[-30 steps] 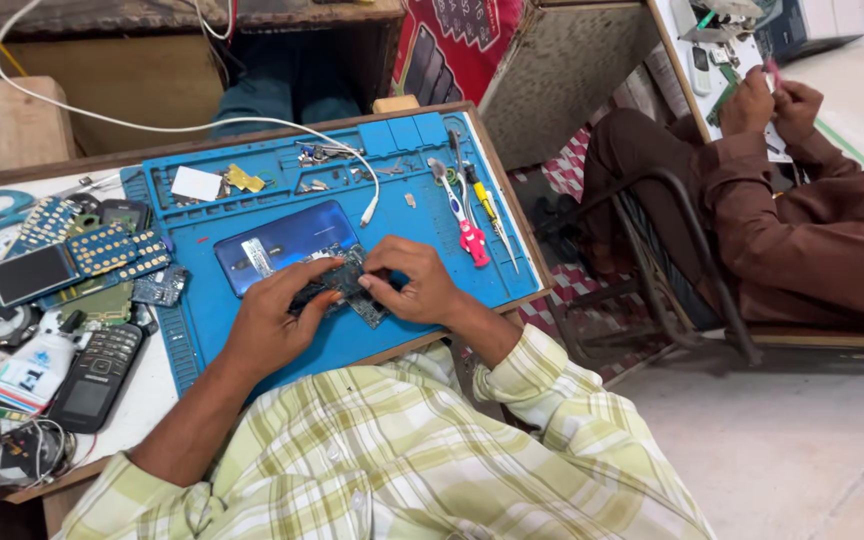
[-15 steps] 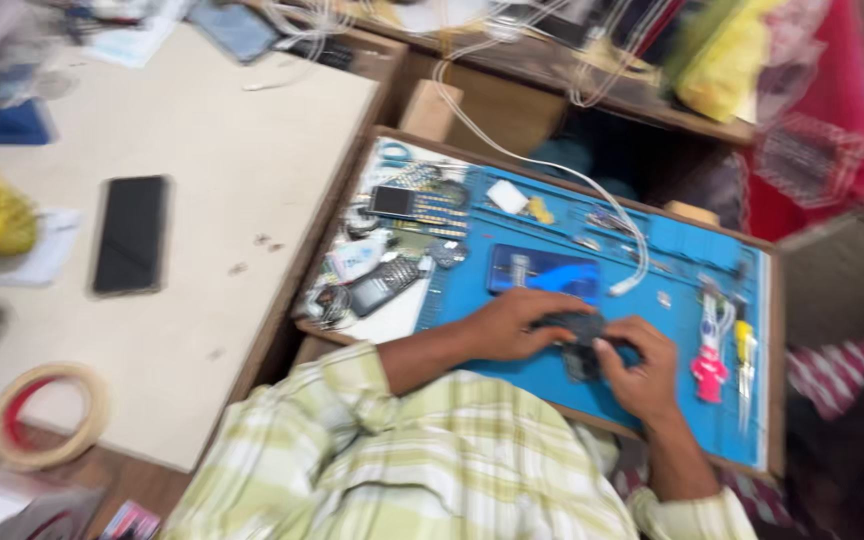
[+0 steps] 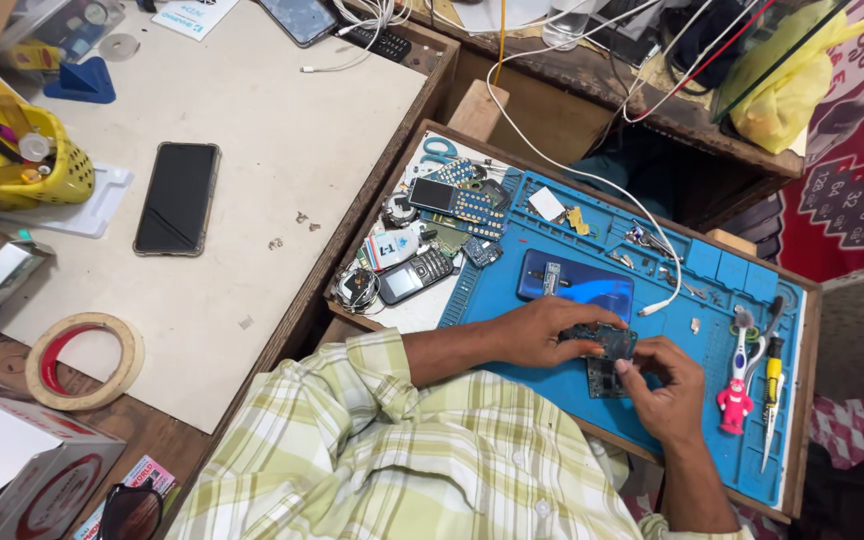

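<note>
Circuit board (image 3: 604, 352) pinched by both hands (left (image 3: 542, 332), right (image 3: 664, 385)); red-white box (image 3: 12, 462) lower left.

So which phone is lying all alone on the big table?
The black smartphone, screen dark, on the pale tabletop. The other phones sit crowded by the blue mat.

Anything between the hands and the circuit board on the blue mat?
Nothing visible. Both the left hand and right hand already touch the circuit board on the blue mat; the blue phone lies beyond it, not between.
</note>
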Tool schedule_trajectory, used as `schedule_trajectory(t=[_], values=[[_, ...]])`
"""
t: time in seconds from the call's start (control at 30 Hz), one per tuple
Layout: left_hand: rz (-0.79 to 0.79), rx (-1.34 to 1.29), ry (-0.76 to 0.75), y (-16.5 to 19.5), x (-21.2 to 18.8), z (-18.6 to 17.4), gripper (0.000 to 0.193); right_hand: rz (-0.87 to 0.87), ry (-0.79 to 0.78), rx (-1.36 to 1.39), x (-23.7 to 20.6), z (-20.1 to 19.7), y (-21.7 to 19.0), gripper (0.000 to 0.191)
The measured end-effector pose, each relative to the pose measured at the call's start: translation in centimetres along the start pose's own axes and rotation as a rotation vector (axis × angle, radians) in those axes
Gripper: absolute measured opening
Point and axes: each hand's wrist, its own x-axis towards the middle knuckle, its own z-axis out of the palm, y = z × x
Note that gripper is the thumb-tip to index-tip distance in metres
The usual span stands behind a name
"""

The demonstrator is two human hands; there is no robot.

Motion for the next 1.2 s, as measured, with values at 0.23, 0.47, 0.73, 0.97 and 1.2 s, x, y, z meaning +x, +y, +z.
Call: schedule_trajectory(t=[0.23, 0.47, 0.73, 0.97, 1.2], values=[[-0.066, -0.053, -0.036, 0.8, 0.2, 0.2, 0.049, 0.083, -0.032, 0.014, -0.7, 0.3, 0.5, 0.010], [-0.004, 0.000, -0.099, 0.9, 0.2, -0.3, 0.069, 0.152, -0.056, 0.096, -0.8, 0.3, 1.1, 0.008], [0.046, 0.151, -0.056, 1.2, 0.2, -0.3, 0.080, 0.167, -0.089, 0.147, -0.5, 0.0, 2.0, 0.010], [0.061, 0.136, -0.016, 0.7, 0.1, -0.1, 0.069, 0.130, -0.120, 0.173, -0.6, -0.2, 1.7, 0.008], [0.052, 0.122, -0.020, 0.7, 0.3, -0.6, 0.064, 0.097, -0.104, 0.052, -0.1, 0.0, 0.9, 0.009]])
